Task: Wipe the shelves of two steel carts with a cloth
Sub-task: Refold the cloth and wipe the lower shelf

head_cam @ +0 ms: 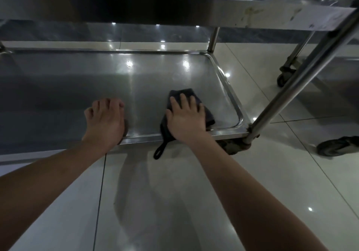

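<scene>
A steel cart's bottom shelf (136, 79) lies low in front of me, shiny and bare. A dark folded cloth (208, 115) sits near the shelf's front right corner, its hanging loop (160, 150) dangling over the front rim. My right hand (186, 118) presses flat on the cloth with fingers spread. My left hand (105, 120) rests on the shelf's front rim to the left, fingers straight on the steel. The cart's upper shelf (174, 11) runs overhead across the top of the view.
An upright steel post (303, 83) rises from the shelf's front right corner, with a caster (338, 147) beside it. A second cart's leg and caster (283, 75) stand at the right. Glossy white floor tiles (165, 202) lie beneath my arms.
</scene>
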